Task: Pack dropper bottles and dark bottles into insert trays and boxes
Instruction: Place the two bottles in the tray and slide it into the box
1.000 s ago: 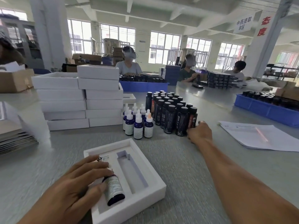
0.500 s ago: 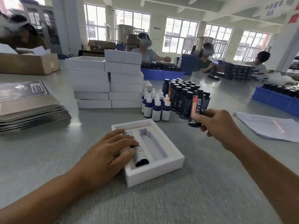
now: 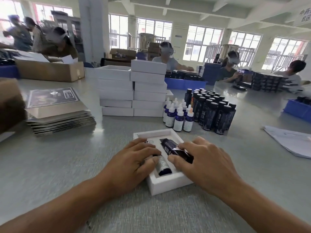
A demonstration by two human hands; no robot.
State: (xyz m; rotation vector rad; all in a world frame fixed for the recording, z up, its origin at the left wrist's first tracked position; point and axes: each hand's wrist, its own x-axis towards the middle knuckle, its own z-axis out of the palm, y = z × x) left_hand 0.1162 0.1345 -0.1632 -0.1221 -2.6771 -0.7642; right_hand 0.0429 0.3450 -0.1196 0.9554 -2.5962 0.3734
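Observation:
A white foam insert tray [image 3: 170,184] lies on the table in front of me. A dropper bottle [image 3: 162,166] lies in its left slot, and my left hand [image 3: 134,158] rests flat on the bottle and the tray's left side. My right hand [image 3: 207,162] grips a dark bottle [image 3: 175,147] between thumb and fingers and holds it lying in the right slot. Behind the tray stand several dropper bottles [image 3: 178,115] with white caps and several dark bottles [image 3: 213,110].
Two stacks of white boxes [image 3: 133,91] stand behind the tray to the left. A pile of flat printed cartons [image 3: 58,111] lies at the left, papers [image 3: 291,140] at the right, blue bins [image 3: 297,110] beyond. Other people work at the far tables.
My right hand picked a dark bottle from the group, carried it back and laid it into the tray's right slot. My left hand stayed on the dropper bottle. The view turned left.

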